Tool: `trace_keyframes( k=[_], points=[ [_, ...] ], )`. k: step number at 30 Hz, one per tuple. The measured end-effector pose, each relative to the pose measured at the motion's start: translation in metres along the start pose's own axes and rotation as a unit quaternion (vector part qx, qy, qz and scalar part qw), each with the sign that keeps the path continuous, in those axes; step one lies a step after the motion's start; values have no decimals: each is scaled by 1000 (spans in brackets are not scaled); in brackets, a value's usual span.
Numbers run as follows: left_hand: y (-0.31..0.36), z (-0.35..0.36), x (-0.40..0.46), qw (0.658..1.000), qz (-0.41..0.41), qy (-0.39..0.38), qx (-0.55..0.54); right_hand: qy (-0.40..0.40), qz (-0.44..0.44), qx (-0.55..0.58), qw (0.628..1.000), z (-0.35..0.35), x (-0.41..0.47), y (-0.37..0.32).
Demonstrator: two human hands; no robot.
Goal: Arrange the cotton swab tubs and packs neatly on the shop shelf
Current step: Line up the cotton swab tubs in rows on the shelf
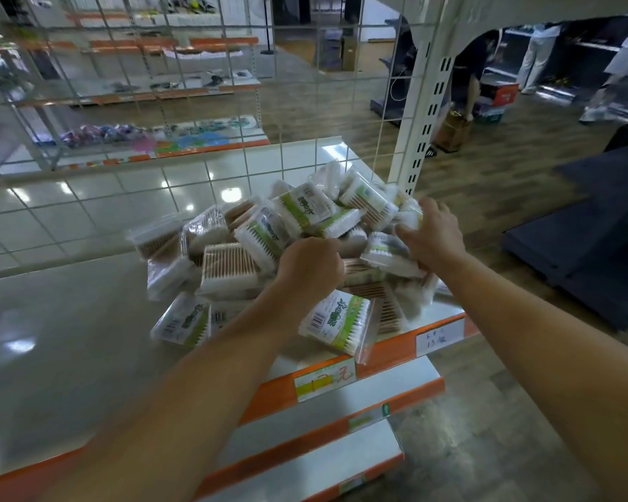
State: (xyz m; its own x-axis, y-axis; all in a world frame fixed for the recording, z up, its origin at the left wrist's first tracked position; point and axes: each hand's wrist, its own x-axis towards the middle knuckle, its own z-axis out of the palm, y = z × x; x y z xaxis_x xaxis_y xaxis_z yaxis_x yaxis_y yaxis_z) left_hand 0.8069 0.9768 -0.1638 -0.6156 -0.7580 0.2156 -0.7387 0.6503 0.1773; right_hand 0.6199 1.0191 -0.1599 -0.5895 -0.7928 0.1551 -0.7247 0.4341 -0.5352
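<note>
A loose heap of cotton swab packs (305,244) lies on the right part of the shop shelf (69,338), against the wire grid back (196,103) and near the white slotted upright (423,114). The packs are flat, roughly rectangular bags of clear, crinkled film, and they point every way: some long axes run left to right, others lean from near to far, several are tilted on their neighbours. One green-labelled pack (336,322) at the near edge lies slanted, its white swab tips toward the near right, overhanging the orange shelf trim (388,351) (a handwritten price tag (439,338) sits just right of it). Another pack (229,271) shows bare wooden sticks between white tips. The left hand (310,269) is buried in the middle of the heap, fingers curled, though what its grip has hold of cannot be told. The right hand (432,235) curls its fingers over a pack at the far right (410,213).
</note>
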Motion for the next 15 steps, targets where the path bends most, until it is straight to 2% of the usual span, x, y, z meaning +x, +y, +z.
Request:
trace_keyframes(
  k=[3,10,15],
  points=[
    [-11,-3,3,998,-21,50,-33,-28,8,-14,999,2,8,0],
    [-26,-10,4,995,-47,88,-30,-66,9,-82,994,2,15,-6],
    [-26,-9,2,995,-54,82,-28,-46,-12,-21,999,5,10,-6]
  ],
)
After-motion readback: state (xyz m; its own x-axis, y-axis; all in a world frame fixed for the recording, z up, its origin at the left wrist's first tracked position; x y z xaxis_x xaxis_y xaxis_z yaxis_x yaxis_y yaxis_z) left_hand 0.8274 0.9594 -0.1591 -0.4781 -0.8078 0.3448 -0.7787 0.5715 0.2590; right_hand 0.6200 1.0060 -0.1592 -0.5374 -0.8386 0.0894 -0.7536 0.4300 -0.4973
